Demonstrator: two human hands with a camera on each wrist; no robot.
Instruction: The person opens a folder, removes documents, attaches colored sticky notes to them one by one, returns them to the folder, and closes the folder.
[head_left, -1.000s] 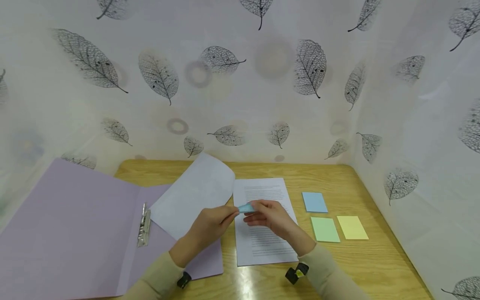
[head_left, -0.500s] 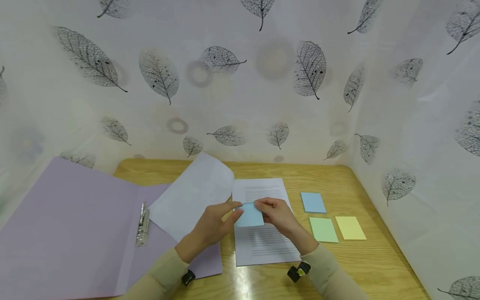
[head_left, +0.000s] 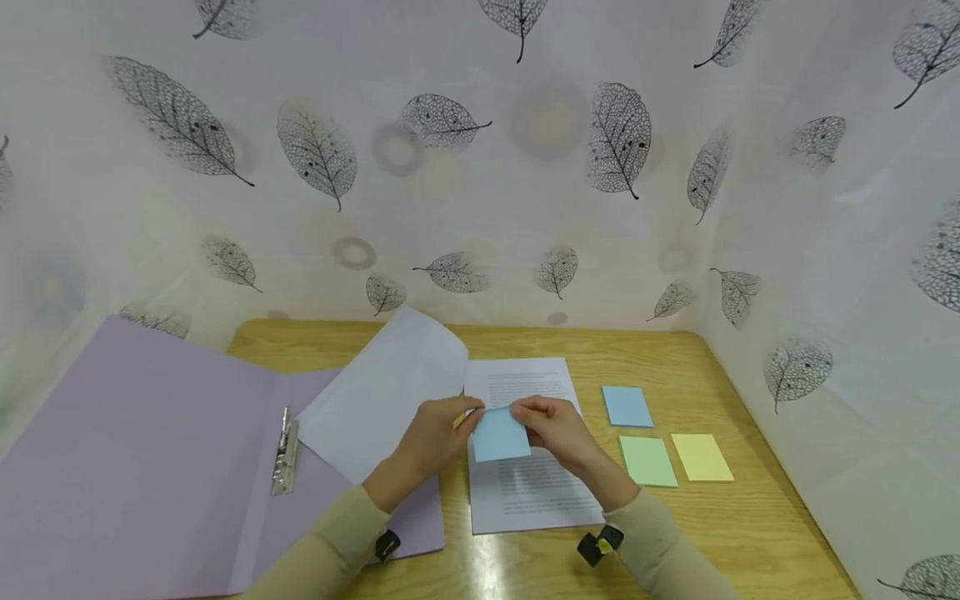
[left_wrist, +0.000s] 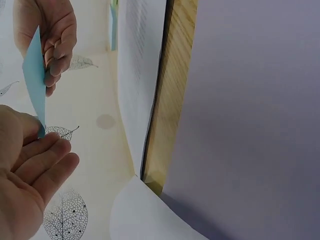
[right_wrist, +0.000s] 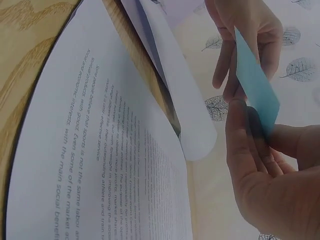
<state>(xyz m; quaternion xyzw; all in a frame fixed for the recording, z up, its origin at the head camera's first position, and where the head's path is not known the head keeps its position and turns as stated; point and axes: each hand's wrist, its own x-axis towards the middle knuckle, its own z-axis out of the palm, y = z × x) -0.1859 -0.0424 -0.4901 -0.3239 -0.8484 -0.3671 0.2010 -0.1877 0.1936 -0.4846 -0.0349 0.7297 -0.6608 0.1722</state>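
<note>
A single light-blue sticky note (head_left: 502,434) hangs above the printed sheets (head_left: 525,492), held by its upper corners. My left hand (head_left: 433,439) pinches the upper left corner between thumb and fingers. At the upper right corner, my right hand (head_left: 557,429) pinches it the same way. In the left wrist view the blue note (left_wrist: 34,75) appears nearly edge-on between both hands. The right wrist view shows the note (right_wrist: 256,82) clear of the paper, with the right thumb and fingers on its near end.
An open purple folder (head_left: 172,467) with a metal clip (head_left: 287,458) lies at left, a white sheet (head_left: 390,392) slanting over it. Blue (head_left: 627,406), green (head_left: 648,461) and yellow (head_left: 702,457) note pads sit at right on the wooden table (head_left: 720,542). Leaf-patterned curtains enclose the back and sides.
The blue note has turned from nearly edge-on to facing the head camera, its lower edge now hanging down. My left fingers have shifted to its upper left corner; the right hand has barely moved.
</note>
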